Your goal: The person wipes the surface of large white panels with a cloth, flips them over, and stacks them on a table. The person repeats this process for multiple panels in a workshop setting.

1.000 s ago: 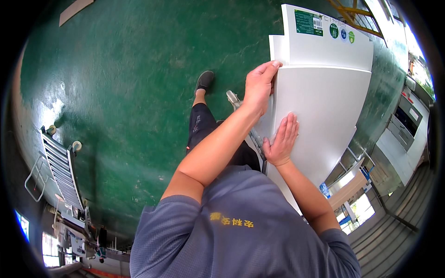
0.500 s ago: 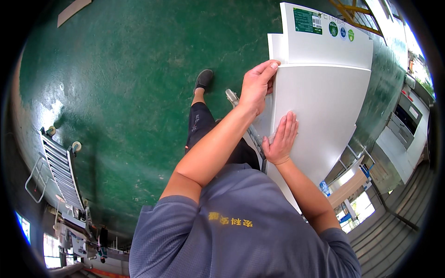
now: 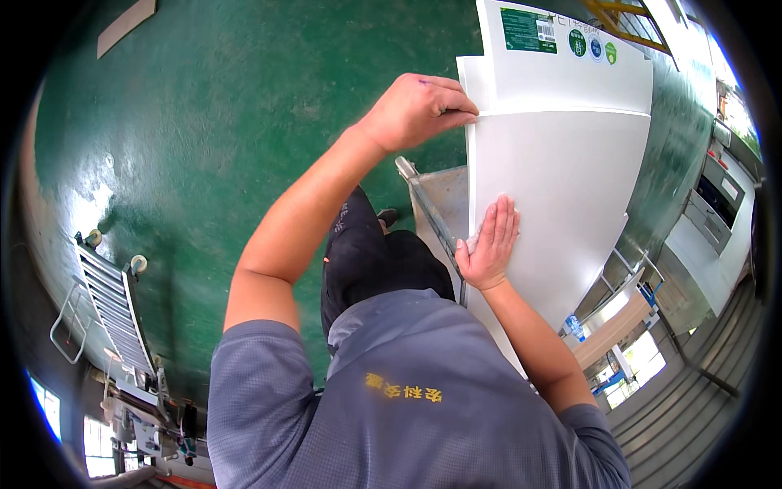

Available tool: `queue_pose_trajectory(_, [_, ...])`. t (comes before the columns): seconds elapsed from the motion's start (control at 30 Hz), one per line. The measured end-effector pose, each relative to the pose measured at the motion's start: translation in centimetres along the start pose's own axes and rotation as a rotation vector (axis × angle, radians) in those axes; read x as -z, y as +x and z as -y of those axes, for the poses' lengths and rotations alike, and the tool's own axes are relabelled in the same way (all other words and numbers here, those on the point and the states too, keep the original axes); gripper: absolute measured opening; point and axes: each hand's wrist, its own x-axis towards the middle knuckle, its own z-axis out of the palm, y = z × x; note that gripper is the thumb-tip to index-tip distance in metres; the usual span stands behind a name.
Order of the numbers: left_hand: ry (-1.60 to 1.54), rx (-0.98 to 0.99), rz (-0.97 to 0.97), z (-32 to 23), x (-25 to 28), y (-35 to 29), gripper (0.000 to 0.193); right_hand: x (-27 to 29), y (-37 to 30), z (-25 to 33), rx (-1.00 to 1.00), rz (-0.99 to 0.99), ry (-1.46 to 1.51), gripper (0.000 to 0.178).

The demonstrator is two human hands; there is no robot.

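Observation:
A stack of large white panels (image 3: pixel 562 179) lies to my right on a metal-framed cart (image 3: pixel 436 216). My left hand (image 3: pixel 428 110) is closed in a pinch at the far left corner of the top panel, its fingertips on the edge. Lower down, my right hand (image 3: pixel 491 248) lies flat on the same panel near its left edge, fingers stretched out. Something small and whitish shows by its thumb; I cannot make out what it is. Beyond the top panel, another white panel (image 3: pixel 521 77) carries a green label (image 3: pixel 529 31) and round stickers.
A roller conveyor (image 3: pixel 114 297) on wheels stands at the left on the green floor (image 3: pixel 204 147). A flat board (image 3: pixel 126 24) lies at the far left. At the right are a yellow metal frame (image 3: pixel 627 20), a plastic bottle (image 3: pixel 575 326) and a wooden board (image 3: pixel 615 330).
My left elbow has swung out to the left, and my left hand has turned over at the panel's corner. The panels sit slightly farther left in view. My right hand keeps its place.

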Motion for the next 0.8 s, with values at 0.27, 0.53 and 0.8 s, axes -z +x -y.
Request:
queue_pose_trajectory(0.27, [0.170,0.014,-0.157,0.4,-1.7,-0.5,0.009,0.5,0.2,0.4,-0.011,0.019,-0.008,0.087])
queue_pose_trajectory(0.53, [-0.111,0.496,-0.495,1.0,-3.6,-8.4,0.030,0.8,20.0,3.2,0.017,-0.188,-0.111,0.079])
queue_pose_trajectory(0.8, [0.078,0.138,-0.518,-2.9,-2.6,-6.3,0.010,-0.7,12.5,3.8,-0.115,-0.224,-0.080,0.079])
